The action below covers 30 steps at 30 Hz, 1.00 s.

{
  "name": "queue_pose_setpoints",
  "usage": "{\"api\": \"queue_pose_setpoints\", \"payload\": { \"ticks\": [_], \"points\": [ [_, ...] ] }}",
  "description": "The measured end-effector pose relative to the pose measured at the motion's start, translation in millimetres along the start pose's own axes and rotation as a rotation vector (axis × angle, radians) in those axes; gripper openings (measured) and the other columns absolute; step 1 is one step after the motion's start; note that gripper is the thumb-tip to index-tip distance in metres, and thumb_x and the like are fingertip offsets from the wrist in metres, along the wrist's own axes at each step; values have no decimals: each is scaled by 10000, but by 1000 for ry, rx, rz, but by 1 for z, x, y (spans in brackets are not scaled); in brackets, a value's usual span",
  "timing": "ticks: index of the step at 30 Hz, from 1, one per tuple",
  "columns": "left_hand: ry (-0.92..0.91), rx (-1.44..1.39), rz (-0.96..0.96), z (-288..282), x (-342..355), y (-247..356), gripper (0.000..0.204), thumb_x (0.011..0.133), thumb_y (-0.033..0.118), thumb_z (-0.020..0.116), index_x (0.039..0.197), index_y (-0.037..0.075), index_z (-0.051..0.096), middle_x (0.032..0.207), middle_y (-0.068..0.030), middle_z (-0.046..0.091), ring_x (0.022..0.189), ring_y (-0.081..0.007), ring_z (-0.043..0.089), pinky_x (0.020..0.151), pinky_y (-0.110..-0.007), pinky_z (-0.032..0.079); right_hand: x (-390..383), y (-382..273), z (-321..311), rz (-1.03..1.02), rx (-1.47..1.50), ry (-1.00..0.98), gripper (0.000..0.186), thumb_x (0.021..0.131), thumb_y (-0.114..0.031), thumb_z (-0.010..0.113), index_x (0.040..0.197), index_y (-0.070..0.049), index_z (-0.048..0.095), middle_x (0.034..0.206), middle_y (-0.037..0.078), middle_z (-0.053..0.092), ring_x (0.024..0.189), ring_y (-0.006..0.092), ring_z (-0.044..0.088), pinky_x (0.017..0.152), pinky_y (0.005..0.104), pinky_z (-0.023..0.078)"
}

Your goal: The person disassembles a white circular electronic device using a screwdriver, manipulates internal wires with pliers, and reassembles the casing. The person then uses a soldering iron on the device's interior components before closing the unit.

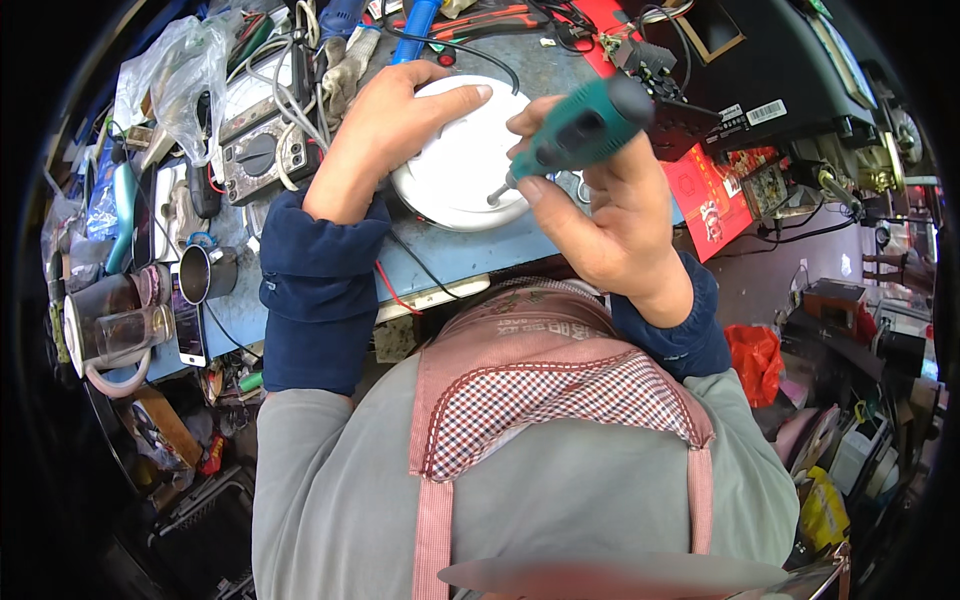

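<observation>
A white round appliance base (455,165) lies on the blue-grey workbench with its smooth face up. My left hand (400,115) grips its far left rim, the thumb laid along the top and the other fingers curled over the edge, partly hidden. In my right hand (625,220) is a green and black electric screwdriver (580,130), tilted, with fingers wrapped round its body. Its metal bit points down at the near right part of the base and seems to touch it. Whether a screw sits under the bit is too small to tell.
A multimeter (265,155) with cables lies left of my forearm, near a clear plastic bag (190,85). Nearer stand a metal cup (208,272), a phone (189,325) and a glass jug (115,330). Red printed sheets (712,205) lie at right; a red wire hangs over the bench edge.
</observation>
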<state>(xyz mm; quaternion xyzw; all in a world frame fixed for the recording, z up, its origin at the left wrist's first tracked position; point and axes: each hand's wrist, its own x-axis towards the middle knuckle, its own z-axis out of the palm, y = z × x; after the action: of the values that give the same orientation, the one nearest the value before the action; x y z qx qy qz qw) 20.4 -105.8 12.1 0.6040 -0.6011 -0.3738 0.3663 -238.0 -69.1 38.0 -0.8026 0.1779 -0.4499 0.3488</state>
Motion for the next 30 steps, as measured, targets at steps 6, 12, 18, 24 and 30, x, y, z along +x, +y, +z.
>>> {"api": "queue_pose_setpoints", "payload": {
  "ticks": [6,12,18,24,30],
  "points": [
    [-36,-136,-56,2,-1,2,556,979,407,823,1258,-69,750,1013,-114,789,881,-163,745,772,-303,578,8,-13,-2,-361,-317,91,963,825,113,872,1622,11,343,1558,244,530,1012,267,738,847,380,640],
    [13,-196,-72,6,-4,6,610,941,419,842,1259,-92,739,974,-100,781,843,-160,735,738,-300,564,23,-40,-18,-324,-416,-57,692,805,95,900,1402,17,558,1315,216,691,956,259,742,791,356,615],
    [60,-240,-136,12,-5,16,635,928,395,850,1299,-103,718,956,-118,783,792,-159,740,673,-302,555,57,-56,-46,-221,-259,-354,566,745,81,866,1283,-12,718,1102,168,744,923,341,724,812,401,595],
    [-75,-101,309,1,23,-47,466,1002,320,753,1319,-21,739,1145,-117,803,1004,-196,755,852,-342,584,64,-48,-42,-293,-134,-290,508,852,-26,808,1336,-125,693,1104,93,741,970,346,703,857,440,591],
    [-28,-47,333,-6,14,-52,462,1027,324,715,1357,1,737,1234,-132,803,1087,-228,760,920,-363,585,45,-52,-32,-257,-228,-122,520,822,5,797,1331,-55,706,1121,130,745,954,339,674,767,482,582]
  ]
}}
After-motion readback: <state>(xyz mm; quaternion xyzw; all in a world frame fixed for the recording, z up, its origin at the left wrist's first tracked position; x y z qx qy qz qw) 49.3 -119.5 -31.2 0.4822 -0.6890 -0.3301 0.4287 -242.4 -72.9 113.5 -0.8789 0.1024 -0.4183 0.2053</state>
